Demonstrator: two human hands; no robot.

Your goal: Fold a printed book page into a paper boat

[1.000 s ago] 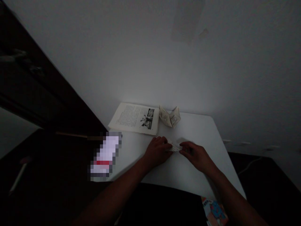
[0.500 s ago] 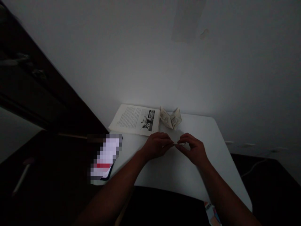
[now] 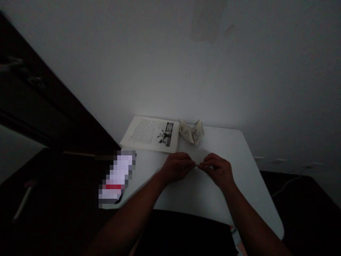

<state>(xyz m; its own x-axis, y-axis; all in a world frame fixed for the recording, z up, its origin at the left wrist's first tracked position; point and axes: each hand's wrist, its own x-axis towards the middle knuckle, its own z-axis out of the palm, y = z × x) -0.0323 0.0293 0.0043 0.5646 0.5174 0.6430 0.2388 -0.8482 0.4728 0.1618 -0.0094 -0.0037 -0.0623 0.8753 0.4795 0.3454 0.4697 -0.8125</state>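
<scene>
Above the middle of the white table (image 3: 255, 199), my left hand (image 3: 179, 167) and my right hand (image 3: 218, 170) meet almost fingertip to fingertip. Both are closed in a pinch on a thin, pale piece of folded paper (image 3: 196, 164); only a sliver of it shows, and the fingers hide the rest. Just beyond the hands stands a folded paper figure (image 3: 192, 132) made of printed paper, with pointed corners. To its left lies a printed book (image 3: 145, 133), its page showing text and dark pictures.
A phone (image 3: 117, 177), its lit screen blurred out, lies at the table's left edge. The wall (image 3: 170, 71) rises right behind the table. A dark door (image 3: 39, 92) is at left, and a cable (image 3: 289, 182) hangs at right. Something colourful (image 3: 237, 240) shows below the front edge.
My right fingers have closed down further on the folded paper, so less of it shows. The whole view has shifted slightly; the book, paper figure and phone stay put on the table.
</scene>
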